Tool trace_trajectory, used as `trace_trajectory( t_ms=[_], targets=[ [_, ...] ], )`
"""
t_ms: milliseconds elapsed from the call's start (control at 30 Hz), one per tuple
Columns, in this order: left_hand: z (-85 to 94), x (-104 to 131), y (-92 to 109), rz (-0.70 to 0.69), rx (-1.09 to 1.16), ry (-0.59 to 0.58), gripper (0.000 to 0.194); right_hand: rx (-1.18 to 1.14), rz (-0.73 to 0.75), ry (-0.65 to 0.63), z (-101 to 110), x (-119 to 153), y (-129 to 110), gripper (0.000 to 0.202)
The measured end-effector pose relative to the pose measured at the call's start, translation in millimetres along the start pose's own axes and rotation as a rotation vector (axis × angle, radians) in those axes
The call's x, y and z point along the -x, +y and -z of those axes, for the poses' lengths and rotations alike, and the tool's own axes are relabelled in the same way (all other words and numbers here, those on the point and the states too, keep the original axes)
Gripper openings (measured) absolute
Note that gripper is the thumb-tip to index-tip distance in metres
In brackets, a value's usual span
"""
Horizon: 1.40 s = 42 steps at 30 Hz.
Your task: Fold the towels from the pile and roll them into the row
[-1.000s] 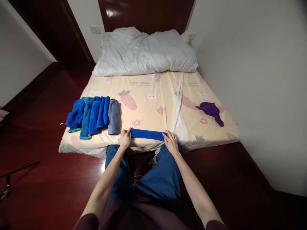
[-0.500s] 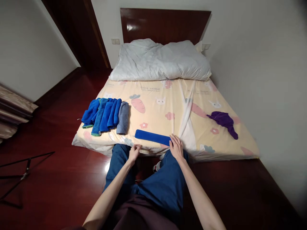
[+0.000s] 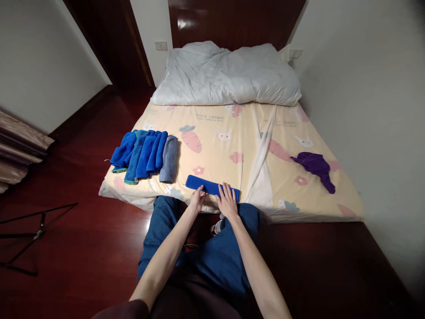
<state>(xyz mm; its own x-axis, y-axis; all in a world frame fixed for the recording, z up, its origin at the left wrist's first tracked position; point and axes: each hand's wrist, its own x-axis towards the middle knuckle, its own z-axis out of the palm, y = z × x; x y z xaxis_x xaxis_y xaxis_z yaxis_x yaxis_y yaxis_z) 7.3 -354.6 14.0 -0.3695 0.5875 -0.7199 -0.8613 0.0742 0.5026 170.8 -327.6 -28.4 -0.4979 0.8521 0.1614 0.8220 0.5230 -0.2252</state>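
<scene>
A blue towel [image 3: 212, 186], folded into a long flat strip, lies near the front edge of the bed. My right hand [image 3: 227, 200] rests flat on its right part with the fingers spread. At the strip's near edge is my left hand [image 3: 197, 199], its fingers partly bent and the thumb a little apart. No cloth shows gripped in it. To the left, several rolled or folded blue towels [image 3: 145, 155] sit side by side, with a grey towel roll [image 3: 169, 159] at the right end of the row.
A crumpled purple cloth [image 3: 314, 166] lies on the right side of the bed. Behind, a pale quilt [image 3: 229, 77] is heaped against the headboard [image 3: 232, 22]. A black stand's legs [image 3: 36, 235] are on the floor at left, and a curtain [image 3: 23, 146] hangs beyond.
My left hand has moved right and up to the strip's near edge. My right hand has slid left from its right end onto the cloth. The view has tilted down slightly.
</scene>
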Motion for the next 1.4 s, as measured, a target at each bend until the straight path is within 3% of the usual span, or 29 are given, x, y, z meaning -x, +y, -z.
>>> trace_trajectory(
  t_ms=[233,300,467,600,667,767,833,1033,1200,1300,1400],
  targets=[
    [-28.7,-9,-8,-0.244,-0.079,0.258,0.041,-0.080,-0.012,-0.015,0,-1,2,0.058],
    [-35.1,-8,-7,-0.251,-0.067,0.250,0.042,-0.147,-0.026,-0.028,2,-3,4,0.055],
    [-39.2,-1,8,-0.201,-0.095,-0.031,0.043,-0.416,-0.088,-0.027,21,-25,22,0.046],
    [-45.0,8,40,-0.269,-0.214,-0.327,0.044,-0.741,-0.099,-0.046,46,-58,26,0.076],
    [-51.0,14,65,-0.334,-0.330,-0.465,0.042,-0.863,-0.072,-0.117,58,-77,16,0.082],
    [-59.4,23,110,-0.525,-0.587,-0.621,0.039,-0.917,-0.073,-0.220,69,-102,-14,0.062],
    [-62.3,30,139,-0.632,-0.729,-0.688,0.040,-0.918,-0.113,-0.212,70,-117,-41,0.050],
    [-56.6,37,206,-0.819,-0.916,-0.680,0.045,-0.919,-0.171,-0.109,62,-151,-110,0.054],
    [-50.8,24,237,-0.796,-0.994,-0.706,0.041,-0.895,-0.145,-0.231,50,-170,-141,0.040],
    [-52.7,17,245,-0.801,-0.971,-0.714,0.041,-0.922,-0.133,-0.175,29,-179,-153,0.034],
    [-54.6,12,249,-0.764,-0.948,-0.794,0.038,-0.973,-0.130,-0.112,4,-188,-162,0.026]
  ],
)
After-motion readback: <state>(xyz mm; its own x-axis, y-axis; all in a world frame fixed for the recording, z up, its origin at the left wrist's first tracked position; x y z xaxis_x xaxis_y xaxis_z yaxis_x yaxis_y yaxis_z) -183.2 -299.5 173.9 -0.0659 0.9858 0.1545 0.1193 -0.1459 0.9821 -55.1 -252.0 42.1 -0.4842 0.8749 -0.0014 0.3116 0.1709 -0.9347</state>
